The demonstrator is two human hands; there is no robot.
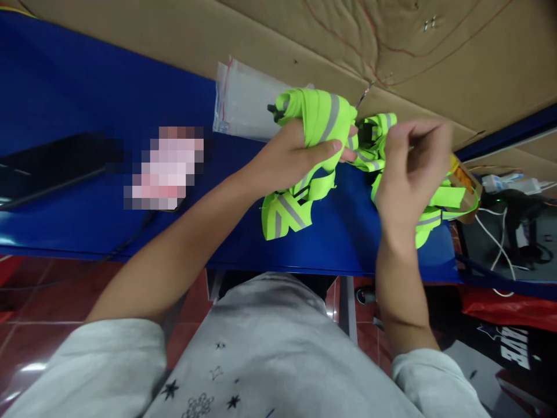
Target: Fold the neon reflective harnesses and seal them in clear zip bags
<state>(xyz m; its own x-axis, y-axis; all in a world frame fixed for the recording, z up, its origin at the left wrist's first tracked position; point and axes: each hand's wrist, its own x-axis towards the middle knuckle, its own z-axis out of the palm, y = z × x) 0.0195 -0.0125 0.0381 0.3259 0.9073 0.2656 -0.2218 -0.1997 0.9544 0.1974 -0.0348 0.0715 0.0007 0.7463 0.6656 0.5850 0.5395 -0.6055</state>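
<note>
Neon strap bundle (319,113) clenched in left hand (291,157), right hand (411,168) pinching its loose end, plastic bag (241,101) just behind.

I sit at a small packing bench, more a back room or home workshop than a shop floor. The blue tabletop (87,87) carries a clear zip bag (243,101) at 12 o'clock and fluorescent reflective straps (289,212) heaped in the middle. Flattened cardboard (304,35) lines the far edge from 11 to 2 o'clock. At 3 o'clock lie a roll of brown tape (472,194) and tangled white cables (500,244). Red floor tiles (43,302) show at 8 o'clock.
</note>
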